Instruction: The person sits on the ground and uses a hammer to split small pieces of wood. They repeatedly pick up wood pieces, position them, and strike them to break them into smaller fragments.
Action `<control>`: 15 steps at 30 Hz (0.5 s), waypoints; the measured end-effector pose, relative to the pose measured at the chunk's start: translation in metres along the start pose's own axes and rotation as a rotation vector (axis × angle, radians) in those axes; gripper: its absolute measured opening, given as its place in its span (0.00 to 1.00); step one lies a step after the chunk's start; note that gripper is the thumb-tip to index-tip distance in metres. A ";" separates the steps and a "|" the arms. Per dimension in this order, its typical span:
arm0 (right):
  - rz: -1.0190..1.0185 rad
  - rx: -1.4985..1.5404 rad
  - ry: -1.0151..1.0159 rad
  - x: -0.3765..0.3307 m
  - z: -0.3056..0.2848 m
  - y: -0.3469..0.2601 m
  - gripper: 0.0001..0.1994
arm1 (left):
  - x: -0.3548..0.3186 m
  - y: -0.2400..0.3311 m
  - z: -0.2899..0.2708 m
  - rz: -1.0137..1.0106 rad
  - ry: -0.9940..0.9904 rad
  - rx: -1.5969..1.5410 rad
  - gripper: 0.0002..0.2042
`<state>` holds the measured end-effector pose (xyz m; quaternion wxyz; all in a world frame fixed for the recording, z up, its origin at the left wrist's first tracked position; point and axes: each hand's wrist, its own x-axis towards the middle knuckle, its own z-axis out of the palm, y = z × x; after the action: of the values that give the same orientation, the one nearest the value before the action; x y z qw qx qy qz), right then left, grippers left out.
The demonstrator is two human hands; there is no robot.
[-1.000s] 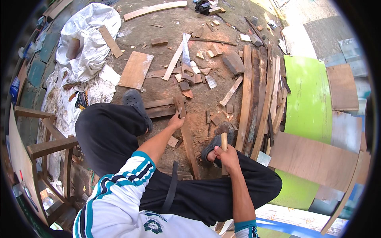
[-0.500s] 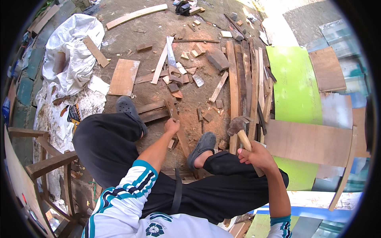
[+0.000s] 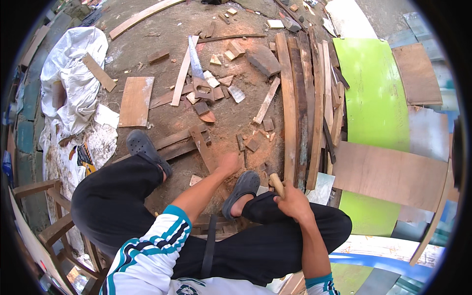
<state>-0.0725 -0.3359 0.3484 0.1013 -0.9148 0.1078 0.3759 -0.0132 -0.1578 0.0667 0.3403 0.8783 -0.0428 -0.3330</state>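
My left hand [image 3: 229,163] is low over the dirt, just right of a brown wooden slat [image 3: 202,147]. Its fingers are drawn together, and what they hold, if anything, I cannot make out. In my right hand [image 3: 294,202] is a hammer [image 3: 277,185], gripped by its pale wooden handle. The dark hammer head tilts down near the ground, partly blurred, to the right of my left hand. The slat crosses over other lengths of wood [image 3: 179,147] lying between my feet. A small wood block [image 3: 252,144] rests beyond my left hand.
Ahead lie a handsaw [image 3: 197,71], a dark stone-like block [image 3: 263,60] and several offcuts. Long boards [image 3: 290,108] run along the right, beside a lime-green panel [image 3: 371,88] and a plywood sheet [image 3: 388,172]. A white sack [image 3: 73,64] and a wooden frame [image 3: 56,226] stand left.
My left hand has left the slat and moved right toward the small blocks. The hammer has come down and left in my right hand, its head now lower. The whole view has shifted slightly.
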 end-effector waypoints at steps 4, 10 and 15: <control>0.096 -0.059 -0.085 -0.013 -0.019 -0.011 0.32 | 0.055 0.025 0.022 0.173 0.001 0.194 0.18; 0.094 -0.004 -0.067 -0.023 -0.050 -0.023 0.34 | 0.108 0.012 0.053 0.588 0.252 0.713 0.23; 0.140 0.011 -0.038 -0.017 -0.060 -0.033 0.35 | 0.129 0.034 0.057 0.459 0.089 0.707 0.20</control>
<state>-0.0350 -0.3180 0.4054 0.0816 -0.8971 0.1716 0.3987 0.0568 -0.2554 -0.0155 0.0848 0.9222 -0.3341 -0.1753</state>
